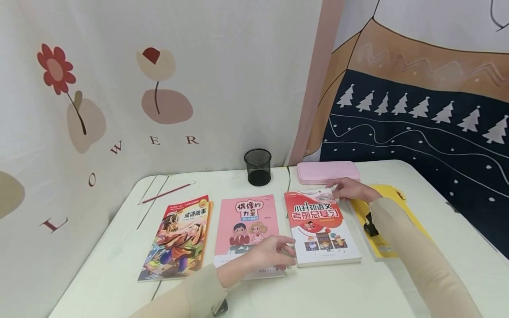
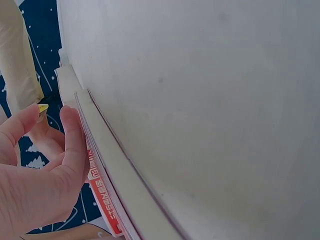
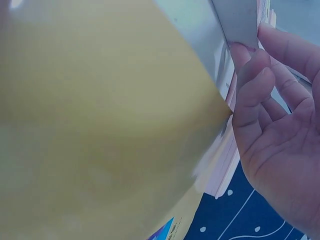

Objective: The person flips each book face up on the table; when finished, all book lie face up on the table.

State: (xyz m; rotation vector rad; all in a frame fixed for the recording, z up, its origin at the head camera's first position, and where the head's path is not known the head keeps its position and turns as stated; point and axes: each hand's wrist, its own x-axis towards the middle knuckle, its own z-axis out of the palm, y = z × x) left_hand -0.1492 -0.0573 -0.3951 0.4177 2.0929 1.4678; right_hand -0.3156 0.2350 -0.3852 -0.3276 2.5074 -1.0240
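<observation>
A thick red and white book [image 1: 324,227] lies at the right of the middle of the table. My right hand [image 1: 351,190] pinches its far right corner; in the right wrist view the thumb and fingers [image 3: 252,100] meet around a pale corner. Beside its near left edge is my left hand [image 1: 270,254], fingers slightly bent and thumb apart, above the lower part of a pink book [image 1: 248,212]. In the left wrist view the left hand [image 2: 50,170] stands beside page edges, with nothing between thumb and index finger. Whether its fingertips touch the book I cannot tell.
A yellow book [image 1: 381,198] lies under the right forearm. Behind stand a pink pencil case [image 1: 328,171] and a black mesh pen holder [image 1: 257,170]. To the left are a colourful storybook [image 1: 179,243] and a red pencil [image 1: 167,193]. Printed curtains hang behind the table.
</observation>
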